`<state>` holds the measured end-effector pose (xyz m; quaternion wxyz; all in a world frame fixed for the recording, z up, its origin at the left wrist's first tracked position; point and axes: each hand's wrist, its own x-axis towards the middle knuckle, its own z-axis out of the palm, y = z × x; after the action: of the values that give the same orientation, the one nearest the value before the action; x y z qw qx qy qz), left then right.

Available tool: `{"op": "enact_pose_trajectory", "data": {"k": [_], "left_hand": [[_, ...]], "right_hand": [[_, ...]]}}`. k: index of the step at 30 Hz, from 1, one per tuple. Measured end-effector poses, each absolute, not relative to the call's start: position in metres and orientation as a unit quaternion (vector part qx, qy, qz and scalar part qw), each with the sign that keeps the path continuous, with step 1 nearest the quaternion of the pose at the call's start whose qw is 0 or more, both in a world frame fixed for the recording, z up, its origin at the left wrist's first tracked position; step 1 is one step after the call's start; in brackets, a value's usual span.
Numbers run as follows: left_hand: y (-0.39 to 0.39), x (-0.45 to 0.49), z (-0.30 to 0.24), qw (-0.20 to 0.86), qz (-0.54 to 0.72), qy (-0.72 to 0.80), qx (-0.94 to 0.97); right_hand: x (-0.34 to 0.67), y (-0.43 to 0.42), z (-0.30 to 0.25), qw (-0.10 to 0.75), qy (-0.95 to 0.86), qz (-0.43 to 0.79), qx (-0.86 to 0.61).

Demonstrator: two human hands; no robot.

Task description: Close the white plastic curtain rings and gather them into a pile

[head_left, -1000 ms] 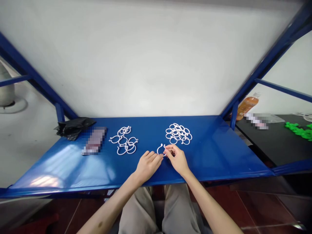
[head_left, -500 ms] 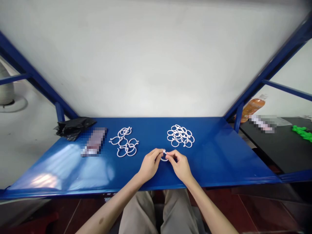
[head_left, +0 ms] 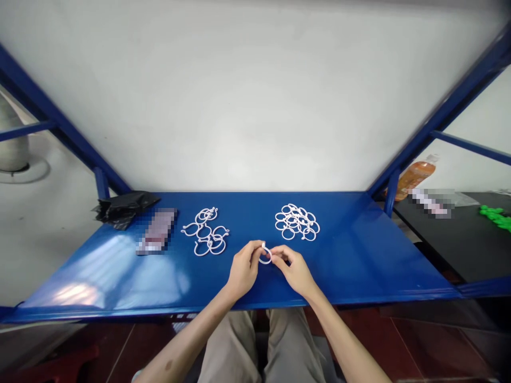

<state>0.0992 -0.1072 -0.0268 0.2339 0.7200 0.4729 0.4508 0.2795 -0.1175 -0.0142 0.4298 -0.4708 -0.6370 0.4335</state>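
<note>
A small white plastic ring is pinched between my left hand and my right hand, just above the blue table near its front edge. Both hands have their fingers closed on the ring from either side. Behind my right hand lies a heap of several white rings. A looser group of several white rings lies behind and to the left of my left hand.
A blurred flat object and a crumpled black bag lie at the table's left. Blue frame bars rise at both sides. On a dark surface to the right stand an orange bottle and green pieces.
The ring was lifted off the table and is now held closed between both hands, which have drawn together. The view shifted slightly.
</note>
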Motion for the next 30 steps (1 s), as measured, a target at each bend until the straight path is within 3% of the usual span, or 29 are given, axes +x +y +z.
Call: {"op": "enact_pose_trajectory", "data": {"k": [6,9,12,16,22,30], "left_hand": [[-0.106,0.100,-0.028,0.158,0.431,0.467,0.756],[-0.106,0.081,-0.025,0.038,0.408,0.499,0.764],[-0.106,0.051,-0.026,-0.089,0.346,0.547,0.757],[-0.105,0.022,-0.030,-0.185,0.259,0.629,0.709],[-0.104,0.019,-0.033,-0.178,0.219,0.648,0.707],[-0.107,0.017,-0.032,-0.176,0.269,0.618,0.718]], "right_hand": [[0.295,-0.116,-0.018,0.448,-0.628,0.397,-0.497],[0.312,-0.115,-0.022,0.446,-0.677,0.191,-0.553],[0.328,-0.110,-0.028,0.386,-0.696,-0.018,-0.605],[0.333,-0.100,-0.035,0.298,-0.698,-0.145,-0.634],[0.328,-0.090,-0.036,0.274,-0.699,-0.141,-0.645],[0.331,-0.095,-0.035,0.307,-0.716,-0.059,-0.624]]}}
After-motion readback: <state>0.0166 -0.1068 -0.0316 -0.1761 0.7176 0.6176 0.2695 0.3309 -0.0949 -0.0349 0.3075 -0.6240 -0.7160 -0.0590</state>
